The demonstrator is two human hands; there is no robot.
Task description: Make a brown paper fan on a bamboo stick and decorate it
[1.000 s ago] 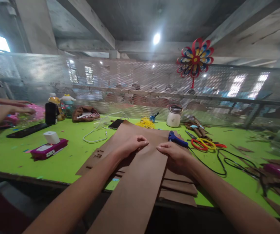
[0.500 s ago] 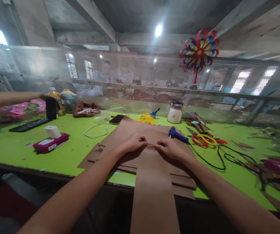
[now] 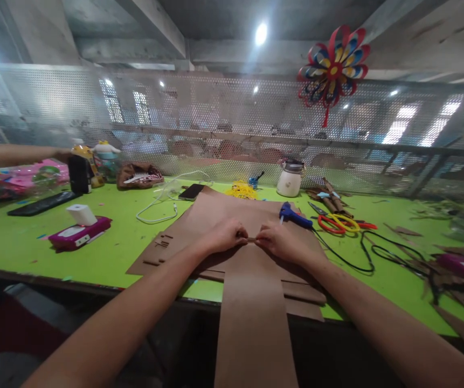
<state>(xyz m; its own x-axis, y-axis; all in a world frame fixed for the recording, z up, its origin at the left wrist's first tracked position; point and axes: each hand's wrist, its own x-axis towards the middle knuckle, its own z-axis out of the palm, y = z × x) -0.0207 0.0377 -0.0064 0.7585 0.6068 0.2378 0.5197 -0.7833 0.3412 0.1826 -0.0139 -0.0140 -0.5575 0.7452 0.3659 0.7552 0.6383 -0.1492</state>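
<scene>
A long brown paper strip (image 3: 251,312) runs from under my hands down over the front edge of the table. My left hand (image 3: 228,235) is closed, its thumb and fingers pinching the left side of the strip's far end. Opposite it, my right hand (image 3: 277,240) pinches the right side. Between the fingertips a narrow folded or rolled edge (image 3: 251,239) shows. Underneath lie brown paper sheets (image 3: 219,207), with several thin rolled paper pieces (image 3: 163,241) on the left. A blue glue gun (image 3: 294,216) rests just beyond my right hand.
Scissors (image 3: 347,223) and a black cable (image 3: 365,264) lie to the right, near paper scraps. A white jar (image 3: 289,180) and yellow shreds (image 3: 241,189) stand at the back. Leftward are a phone (image 3: 192,192), a purple power strip (image 3: 78,233) and another person's arm (image 3: 17,155).
My hands have come slightly closer together, and the edge between them looks thicker. The view has tilted down a little.
</scene>
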